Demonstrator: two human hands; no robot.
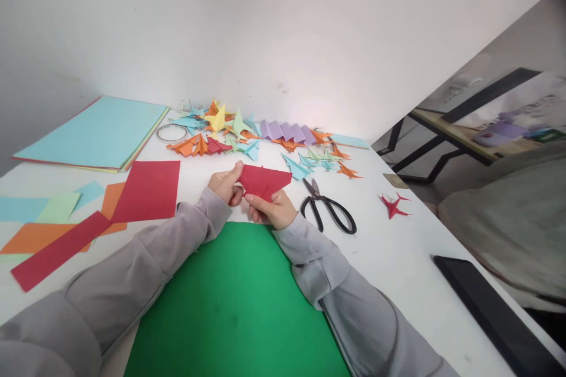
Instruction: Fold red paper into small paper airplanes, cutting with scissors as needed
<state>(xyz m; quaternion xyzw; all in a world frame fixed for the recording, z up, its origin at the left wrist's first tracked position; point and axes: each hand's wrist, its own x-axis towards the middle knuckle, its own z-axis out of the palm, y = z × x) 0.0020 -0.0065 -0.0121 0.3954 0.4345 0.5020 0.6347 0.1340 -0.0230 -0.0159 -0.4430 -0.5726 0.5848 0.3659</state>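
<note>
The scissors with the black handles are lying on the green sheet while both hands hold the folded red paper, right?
Not quite: the scissors aren't on the green sheet. The head view shows them on the white table, to the right of the hands. The left hand and right hand do both hold the folded red paper.

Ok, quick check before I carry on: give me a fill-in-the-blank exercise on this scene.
The left hand and right hand hold folded paper coloured ____.
The large sheet under the forearms is ____.
The black-handled tool is a pair of ____.
The small red folded figure lies to the ____ of that tool.

Missing words: red; green; scissors; right.
</note>
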